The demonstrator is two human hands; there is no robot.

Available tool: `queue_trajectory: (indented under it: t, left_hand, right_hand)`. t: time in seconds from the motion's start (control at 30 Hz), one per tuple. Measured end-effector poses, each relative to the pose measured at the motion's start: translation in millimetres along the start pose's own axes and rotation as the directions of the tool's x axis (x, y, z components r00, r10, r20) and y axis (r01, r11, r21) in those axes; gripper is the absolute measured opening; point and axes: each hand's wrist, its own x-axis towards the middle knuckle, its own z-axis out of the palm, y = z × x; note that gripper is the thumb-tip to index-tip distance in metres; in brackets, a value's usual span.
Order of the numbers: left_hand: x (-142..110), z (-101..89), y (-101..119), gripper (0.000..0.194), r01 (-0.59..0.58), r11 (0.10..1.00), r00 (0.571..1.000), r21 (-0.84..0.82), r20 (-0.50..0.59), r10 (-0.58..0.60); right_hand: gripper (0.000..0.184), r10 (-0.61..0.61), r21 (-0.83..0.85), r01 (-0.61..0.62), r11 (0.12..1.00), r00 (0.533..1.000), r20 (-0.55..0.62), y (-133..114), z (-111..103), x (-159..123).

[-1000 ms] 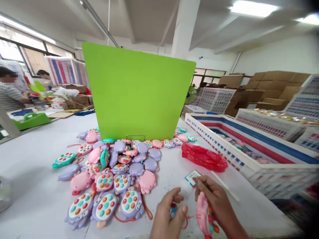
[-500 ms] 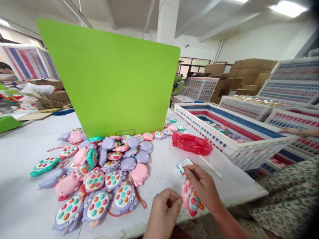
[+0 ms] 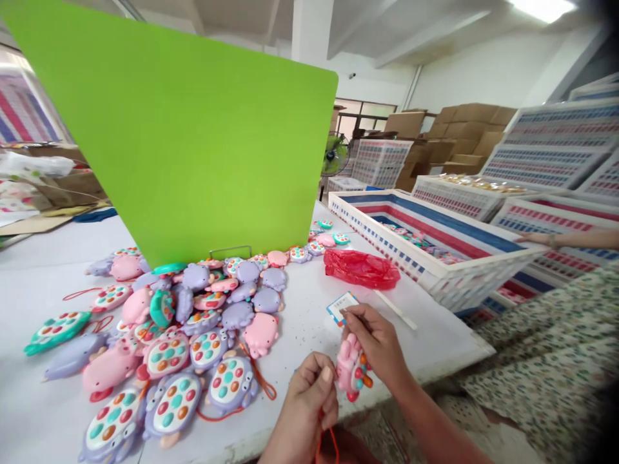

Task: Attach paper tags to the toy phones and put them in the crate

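My right hand [image 3: 380, 345] is closed around a pink animal-shaped toy [image 3: 351, 370] with coloured buttons, held above the table's front edge. My left hand [image 3: 309, 393] sits just left of it, fingers pinched on a red cord [image 3: 325, 444] that hangs below. A small blue-edged card [image 3: 342, 306] lies on the white table [image 3: 309, 322] right behind my right hand. To the left spreads a pile of pink, purple and teal toys [image 3: 193, 335] of the same kind.
A tall green board [image 3: 184, 135] stands behind the pile. A crumpled red bag [image 3: 360, 267] and a white stick [image 3: 394, 309] lie right of the card. White crates [image 3: 435, 238] line the right side. Another person's arm [image 3: 565, 240] and patterned clothing [image 3: 546, 348] are at right.
The view has swung right and down. Both hands have come closer together at the table's edge, the left now pinching the red cord beside the pink toy.
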Motion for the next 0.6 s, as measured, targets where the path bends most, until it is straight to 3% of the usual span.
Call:
queue_trajectory:
  t: [0.23,0.37,0.47,0.6]
  left_hand:
    - [5,0.5,-2,0.036,-0.027,0.992,0.999,-0.127,0.013,0.029]
    - [16,-2.0,9,0.029,-0.115,0.992,0.993,-0.056,-0.025,0.114]
    - [33,-10.9,26,0.028,-0.150,0.985,0.985,0.089,-0.073,0.157]
    - [61,-35.4,45,0.030,-0.091,0.964,0.982,0.248,-0.139,0.129]
  right_hand:
    - [0.021,-0.064,0.018,0.066,0.998,0.993,-0.104,5,-10,30]
    - [0.021,-0.070,0.100,0.093,0.991,0.974,-0.214,-4,-20,45]
    - [0.022,-0.072,0.158,0.091,0.983,0.990,-0.121,-16,-21,36]
    - [0.020,0.044,0.143,-0.066,0.988,0.987,0.152,-16,-9,16]
